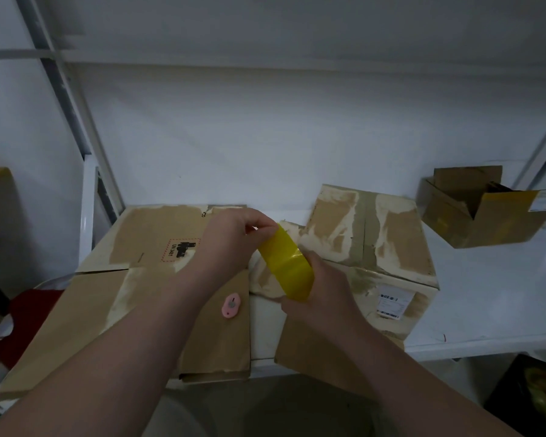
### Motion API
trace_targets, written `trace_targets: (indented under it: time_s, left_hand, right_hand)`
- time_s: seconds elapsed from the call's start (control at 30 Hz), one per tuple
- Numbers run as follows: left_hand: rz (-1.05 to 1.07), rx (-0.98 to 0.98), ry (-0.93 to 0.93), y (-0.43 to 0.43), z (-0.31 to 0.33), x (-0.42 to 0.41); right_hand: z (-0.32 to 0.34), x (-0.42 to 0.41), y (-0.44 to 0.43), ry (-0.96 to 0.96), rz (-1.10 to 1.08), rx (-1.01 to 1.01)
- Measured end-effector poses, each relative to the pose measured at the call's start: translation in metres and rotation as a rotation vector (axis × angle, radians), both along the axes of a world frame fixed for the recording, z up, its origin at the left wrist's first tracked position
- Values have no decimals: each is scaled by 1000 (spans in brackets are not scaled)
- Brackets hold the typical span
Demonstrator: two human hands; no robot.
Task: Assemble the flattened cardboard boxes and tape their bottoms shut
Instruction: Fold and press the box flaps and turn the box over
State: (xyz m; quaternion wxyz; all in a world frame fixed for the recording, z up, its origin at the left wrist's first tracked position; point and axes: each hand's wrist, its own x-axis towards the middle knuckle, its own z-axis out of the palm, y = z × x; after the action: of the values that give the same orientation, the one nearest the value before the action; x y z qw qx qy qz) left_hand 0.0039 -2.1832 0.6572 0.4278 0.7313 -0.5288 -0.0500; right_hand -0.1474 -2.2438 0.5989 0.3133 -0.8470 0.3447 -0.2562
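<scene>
A yellow tape roll (287, 269) is held above the white table (492, 298), between two boxes. My right hand (320, 290) grips the roll from below and the right. My left hand (234, 239) pinches at the roll's upper end with fingertips. Under my left arm lies a flattened cardboard box (133, 279) with a red-dashed label. To the right stands an assembled box (372, 257) with torn, worn faces and a white barcode sticker. A small pink cutter (231, 305) lies on the flattened box.
An open cardboard box (479, 209) with yellow tape sits at the back right of the table. White shelf posts (85, 143) rise at the left. A red object (22, 320) lies low at the left, a dark bin (533, 395) at bottom right.
</scene>
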Motion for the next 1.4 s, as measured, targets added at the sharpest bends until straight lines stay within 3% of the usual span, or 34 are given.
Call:
trace_targets:
  time_s: [0.23, 0.37, 0.8, 0.97, 1.13, 1.4]
  left_hand:
    - [-56, 68, -240, 2, 4, 4]
    - [-26, 55, -254, 2, 2, 6]
    - [-14, 279, -203, -6, 8, 10]
    - [-87, 260, -152, -1, 15, 16]
    - [-99, 208, -91, -2, 12, 18]
    - [-154, -33, -227, 5, -4, 19]
  right_hand:
    - [3, -5, -1, 5, 21, 8]
    - [3, -4, 1, 11, 23, 1]
    - [10, 2, 1, 184, 8, -163]
    - [12, -1, -3, 57, 56, 22]
    - [11, 1, 2, 45, 65, 41]
    - [20, -2, -2, 26, 99, 113]
